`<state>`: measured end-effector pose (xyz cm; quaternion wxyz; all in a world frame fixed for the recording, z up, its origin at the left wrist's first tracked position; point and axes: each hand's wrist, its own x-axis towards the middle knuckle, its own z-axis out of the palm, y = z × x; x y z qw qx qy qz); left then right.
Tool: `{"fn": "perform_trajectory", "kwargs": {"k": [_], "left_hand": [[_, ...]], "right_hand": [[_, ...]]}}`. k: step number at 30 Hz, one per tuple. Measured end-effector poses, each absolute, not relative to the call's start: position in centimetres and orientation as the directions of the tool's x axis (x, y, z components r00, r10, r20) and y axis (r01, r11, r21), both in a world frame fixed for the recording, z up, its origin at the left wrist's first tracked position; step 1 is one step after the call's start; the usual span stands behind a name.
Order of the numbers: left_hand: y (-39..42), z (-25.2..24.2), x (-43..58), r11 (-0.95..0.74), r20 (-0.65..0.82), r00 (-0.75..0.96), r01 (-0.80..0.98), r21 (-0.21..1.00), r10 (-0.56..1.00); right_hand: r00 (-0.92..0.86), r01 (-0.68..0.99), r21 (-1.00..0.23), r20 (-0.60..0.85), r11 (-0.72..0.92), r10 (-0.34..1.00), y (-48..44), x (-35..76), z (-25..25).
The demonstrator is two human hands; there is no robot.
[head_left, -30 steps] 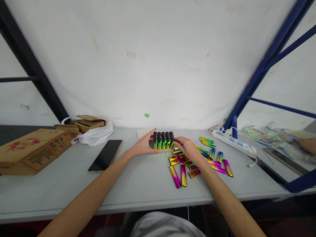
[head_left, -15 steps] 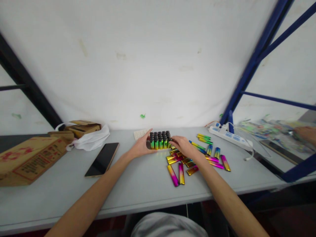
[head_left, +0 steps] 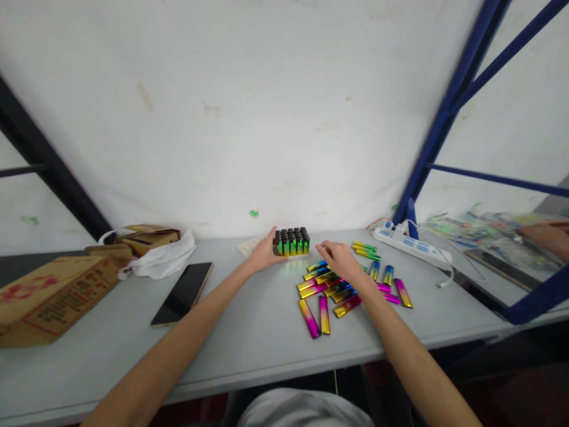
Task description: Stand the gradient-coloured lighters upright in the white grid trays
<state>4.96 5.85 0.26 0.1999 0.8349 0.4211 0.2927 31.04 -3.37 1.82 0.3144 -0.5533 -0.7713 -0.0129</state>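
My left hand [head_left: 263, 254] grips a block of upright lighters [head_left: 292, 242] from its left side, with the thumb at the back. The lighters have black tops and shiny green-to-gold bodies, packed in rows. My right hand [head_left: 336, 258] is just right of the block, apart from it, with bent, slightly parted fingers and nothing visible in them. Below it lies a loose pile of shiny lighters [head_left: 315, 287] in gold, magenta and blue, partly hidden by my right hand and forearm. A white gridded tray [head_left: 247, 245] sits behind my left hand, partly covered.
A dark-screened phone or tablet [head_left: 183, 293], a white plastic bag [head_left: 162, 259] and cardboard boxes [head_left: 57, 296] lie to the left. Right of the pile are a white power strip [head_left: 413, 244] and a blue metal frame [head_left: 438, 130]. Another person's hand [head_left: 549, 237] shows at far right.
My right hand has come away from the block's right end, leaving a gap. The block has turned slightly and shifted a little right and up in view, still in my left hand.
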Motion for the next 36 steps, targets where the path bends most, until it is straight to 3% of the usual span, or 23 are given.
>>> {"fn": "perform_trajectory", "kwargs": {"k": [8,13,16,25,31,36], "left_hand": [[5.8,0.0,1.9,-0.521,0.461,0.327,0.757,0.395,0.825],[4.5,0.3,-2.3,-0.411,0.230,0.362,0.883,0.227,0.903],[2.4,0.6,-3.6,-0.415,0.185,0.383,0.892,0.178,0.905],[-4.1,2.8,-3.3,-0.572,0.077,0.588,0.736,0.363,0.805],[-3.2,2.5,1.1,-0.598,0.120,0.594,0.740,0.307,0.796],[-1.4,1.8,3.2,-0.650,0.162,0.633,0.705,0.282,0.757]], "right_hand": [[-0.279,0.815,-0.330,0.499,0.477,0.820,-3.1,31.8,1.3],[-0.448,0.752,-0.339,0.366,0.565,0.816,-2.7,32.1,0.3],[-0.467,0.753,-0.347,0.316,0.559,0.826,-2.6,32.0,0.1],[-0.423,0.748,-0.398,0.331,0.531,0.843,-3.4,31.5,1.1],[-0.221,0.736,-0.504,0.453,0.452,0.864,-3.4,31.0,1.5],[-0.022,0.571,-0.700,0.510,0.429,0.860,-2.5,30.8,1.1]]}}
